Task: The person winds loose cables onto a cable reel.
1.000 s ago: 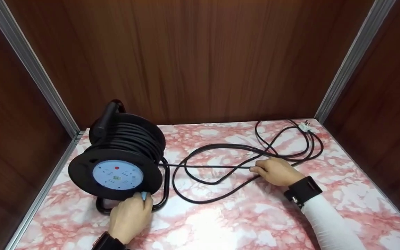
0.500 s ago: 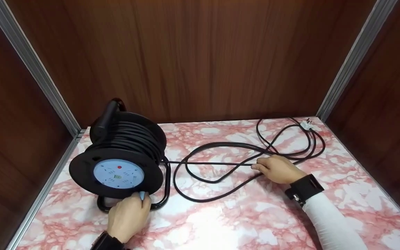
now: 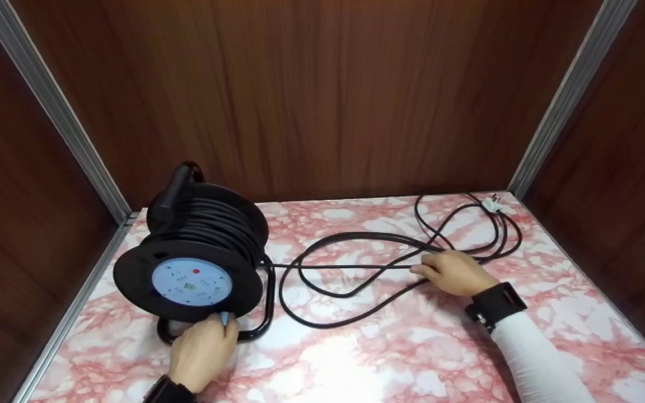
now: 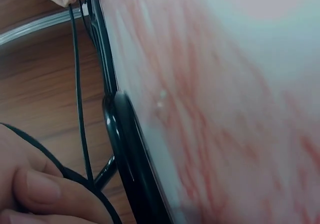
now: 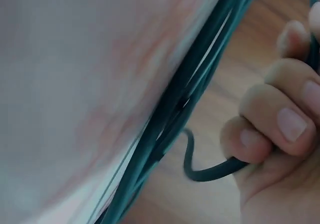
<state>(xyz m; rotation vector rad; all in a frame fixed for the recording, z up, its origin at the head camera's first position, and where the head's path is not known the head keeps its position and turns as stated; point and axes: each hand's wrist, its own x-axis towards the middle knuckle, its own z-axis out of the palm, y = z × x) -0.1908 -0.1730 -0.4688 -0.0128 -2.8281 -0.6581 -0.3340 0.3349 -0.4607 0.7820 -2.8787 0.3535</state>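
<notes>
On the left in the head view, a black cable reel (image 3: 132,280) stands on its tubular frame (image 3: 269,302), cable wound round its drum. Its round face carries a light blue socket panel (image 3: 191,281) with a red button. My left hand (image 3: 202,347) pinches the small light blue knob (image 3: 224,317) at the lower rim, fingers mostly covering it. To the right, my right hand (image 3: 457,271) grips the black cable (image 3: 345,267), which runs taut and nearly level from the reel. In the right wrist view, curled fingers (image 5: 277,114) wrap the cable, and a bend of it leaves below the little finger.
Loose loops of cable (image 3: 322,324) lie on the pink-and-white marbled table (image 3: 356,364) between the hands and behind the right one. A white plug (image 3: 492,204) rests at the back right corner. Brown wood-look panels (image 3: 322,101) with metal corner posts enclose the table.
The reel's face has turned slightly clockwise: the knob and left hand shifted left along the bottom, the red button right. My right hand has moved a little right, still holding the cable.
</notes>
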